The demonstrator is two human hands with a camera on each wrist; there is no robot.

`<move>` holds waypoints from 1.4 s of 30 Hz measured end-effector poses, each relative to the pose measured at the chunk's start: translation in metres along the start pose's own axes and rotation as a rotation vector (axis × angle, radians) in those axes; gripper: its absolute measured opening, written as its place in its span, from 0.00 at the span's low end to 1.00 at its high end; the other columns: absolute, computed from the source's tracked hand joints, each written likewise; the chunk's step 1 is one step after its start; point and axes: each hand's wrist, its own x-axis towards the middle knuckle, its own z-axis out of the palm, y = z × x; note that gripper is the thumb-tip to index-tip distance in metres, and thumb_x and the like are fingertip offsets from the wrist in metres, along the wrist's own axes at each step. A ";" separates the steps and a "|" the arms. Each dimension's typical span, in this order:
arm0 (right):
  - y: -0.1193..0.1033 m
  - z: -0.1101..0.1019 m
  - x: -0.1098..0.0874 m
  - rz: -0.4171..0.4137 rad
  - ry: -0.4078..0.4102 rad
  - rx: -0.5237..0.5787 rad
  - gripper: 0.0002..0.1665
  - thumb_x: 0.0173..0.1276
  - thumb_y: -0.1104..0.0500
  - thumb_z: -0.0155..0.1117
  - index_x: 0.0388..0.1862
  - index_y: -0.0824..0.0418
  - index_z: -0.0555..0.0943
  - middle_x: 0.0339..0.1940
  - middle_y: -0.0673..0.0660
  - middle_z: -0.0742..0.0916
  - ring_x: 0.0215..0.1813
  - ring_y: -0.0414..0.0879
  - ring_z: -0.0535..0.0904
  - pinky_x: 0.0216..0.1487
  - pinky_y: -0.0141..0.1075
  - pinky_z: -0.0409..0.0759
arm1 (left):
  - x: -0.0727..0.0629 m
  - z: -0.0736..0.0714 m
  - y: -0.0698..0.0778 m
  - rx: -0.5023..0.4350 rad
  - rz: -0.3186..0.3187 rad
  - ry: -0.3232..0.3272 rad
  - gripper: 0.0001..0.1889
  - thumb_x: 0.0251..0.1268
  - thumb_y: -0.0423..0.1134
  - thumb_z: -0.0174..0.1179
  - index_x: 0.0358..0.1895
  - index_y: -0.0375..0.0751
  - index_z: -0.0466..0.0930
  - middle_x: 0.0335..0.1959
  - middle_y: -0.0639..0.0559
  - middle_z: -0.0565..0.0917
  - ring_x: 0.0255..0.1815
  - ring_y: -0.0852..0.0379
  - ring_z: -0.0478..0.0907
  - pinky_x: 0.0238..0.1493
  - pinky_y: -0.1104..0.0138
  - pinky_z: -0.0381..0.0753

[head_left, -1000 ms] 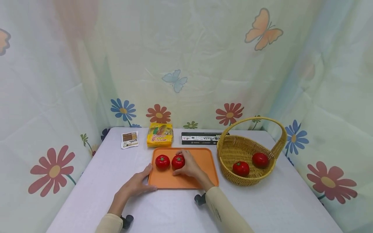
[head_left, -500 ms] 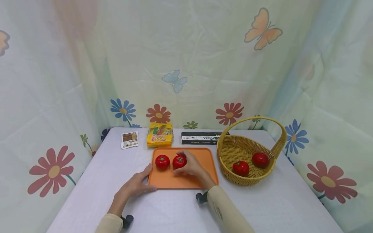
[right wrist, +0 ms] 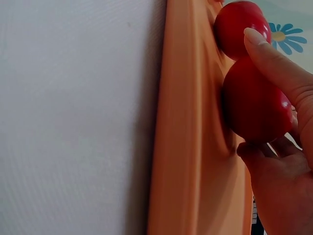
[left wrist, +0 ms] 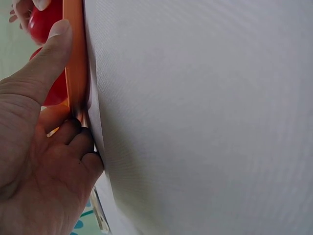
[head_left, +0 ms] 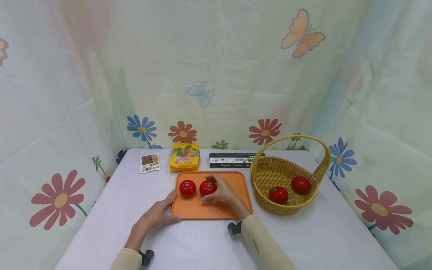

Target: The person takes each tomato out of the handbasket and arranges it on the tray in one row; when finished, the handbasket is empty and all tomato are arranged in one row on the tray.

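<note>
My right hand [head_left: 222, 192] holds a red tomato [head_left: 207, 188], fingers and thumb curled round its sides, on the orange tray [head_left: 202, 210]. Just left of it on the tray is a second tomato [head_left: 187, 188]. In the right wrist view the held tomato [right wrist: 257, 105] sits low against the tray floor, thumb along one side. My left hand [head_left: 156, 214] grips the tray's near left corner. Seen from the left wrist, the thumb [left wrist: 56, 46] lies against the orange rim [left wrist: 76, 54] and the other fingers bend in at the adjoining side.
Right of the tray stands a yellow wicker basket [head_left: 270, 172] with a tall handle, holding two more tomatoes [head_left: 278, 195]. Behind the tray lie a yellow food packet [head_left: 184, 157] and a dark pasta box [head_left: 230, 160]. A small white sachet [head_left: 150, 163] is at the back left.
My right hand has shifted slightly to the right with its tomato, widening the gap to the other tomato. The left hand and the tray have stayed put.
</note>
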 end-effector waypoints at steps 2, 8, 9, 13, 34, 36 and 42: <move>-0.001 -0.003 -0.001 -0.003 0.000 0.007 0.47 0.57 0.59 0.90 0.72 0.62 0.75 0.69 0.61 0.82 0.72 0.61 0.77 0.73 0.56 0.80 | 0.000 0.000 -0.001 -0.001 -0.001 -0.001 0.57 0.59 0.53 0.81 0.88 0.47 0.56 0.88 0.46 0.59 0.88 0.39 0.55 0.82 0.37 0.61; -0.022 -0.026 -0.012 -0.068 -0.017 0.016 0.47 0.57 0.62 0.89 0.72 0.67 0.74 0.70 0.66 0.81 0.76 0.63 0.74 0.82 0.58 0.67 | -0.001 0.001 -0.001 0.000 -0.019 -0.002 0.58 0.58 0.54 0.82 0.88 0.50 0.55 0.88 0.47 0.60 0.87 0.38 0.56 0.81 0.36 0.63; -0.029 -0.033 -0.016 -0.090 -0.035 0.001 0.46 0.57 0.63 0.89 0.71 0.67 0.74 0.69 0.66 0.81 0.76 0.63 0.74 0.82 0.58 0.67 | -0.001 0.000 -0.001 -0.001 -0.020 -0.002 0.59 0.57 0.54 0.82 0.88 0.50 0.55 0.88 0.47 0.60 0.87 0.37 0.56 0.81 0.35 0.62; -0.060 -0.080 -0.039 -0.196 -0.228 -0.052 0.40 0.61 0.62 0.86 0.68 0.66 0.76 0.65 0.65 0.84 0.71 0.62 0.79 0.78 0.57 0.74 | -0.002 -0.001 -0.001 0.002 -0.022 -0.005 0.60 0.57 0.55 0.82 0.88 0.49 0.54 0.88 0.46 0.59 0.87 0.36 0.56 0.81 0.34 0.62; 0.022 -0.246 -0.078 0.235 -0.309 -0.360 0.51 0.58 0.60 0.86 0.79 0.66 0.72 0.77 0.72 0.75 0.79 0.73 0.66 0.75 0.67 0.74 | -0.003 0.000 0.001 0.014 -0.004 -0.027 0.58 0.58 0.54 0.81 0.88 0.46 0.55 0.88 0.44 0.59 0.87 0.36 0.55 0.81 0.35 0.61; 0.026 -0.246 -0.074 0.211 -0.212 -0.400 0.48 0.63 0.58 0.84 0.78 0.67 0.72 0.76 0.73 0.77 0.77 0.74 0.68 0.74 0.66 0.75 | -0.003 0.000 0.002 0.016 -0.007 -0.024 0.58 0.59 0.54 0.81 0.88 0.47 0.55 0.88 0.45 0.59 0.87 0.36 0.55 0.82 0.36 0.61; 0.028 -0.251 -0.056 0.072 0.085 -0.444 0.37 0.77 0.50 0.73 0.74 0.70 0.75 0.68 0.73 0.83 0.71 0.71 0.79 0.72 0.65 0.78 | -0.002 -0.001 0.002 0.016 -0.018 -0.015 0.57 0.59 0.53 0.81 0.88 0.48 0.55 0.88 0.46 0.60 0.88 0.37 0.55 0.81 0.36 0.62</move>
